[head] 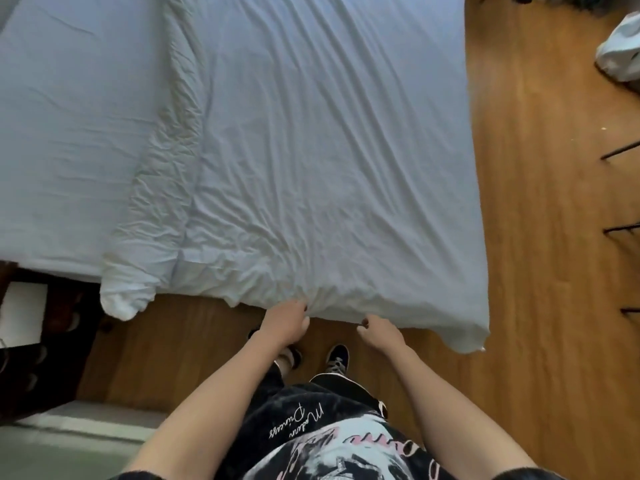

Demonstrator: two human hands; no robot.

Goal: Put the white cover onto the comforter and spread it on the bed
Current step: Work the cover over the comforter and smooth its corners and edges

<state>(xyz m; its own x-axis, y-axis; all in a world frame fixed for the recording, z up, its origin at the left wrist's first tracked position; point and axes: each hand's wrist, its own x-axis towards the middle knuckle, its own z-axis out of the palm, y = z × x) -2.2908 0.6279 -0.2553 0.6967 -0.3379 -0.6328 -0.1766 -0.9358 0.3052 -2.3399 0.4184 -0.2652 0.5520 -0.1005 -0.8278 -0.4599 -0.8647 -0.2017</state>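
both my left hand (285,322) and right hand (379,330) grip the near hem of the covered comforter (311,150), its length running away from me up the bed (52,133)

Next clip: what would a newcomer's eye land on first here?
The big white comforter spread across the bed, wrinkled, with a bunched fold along its left side. At its near edge, the left hand and right hand grip the fabric. Wooden floor runs along the right.
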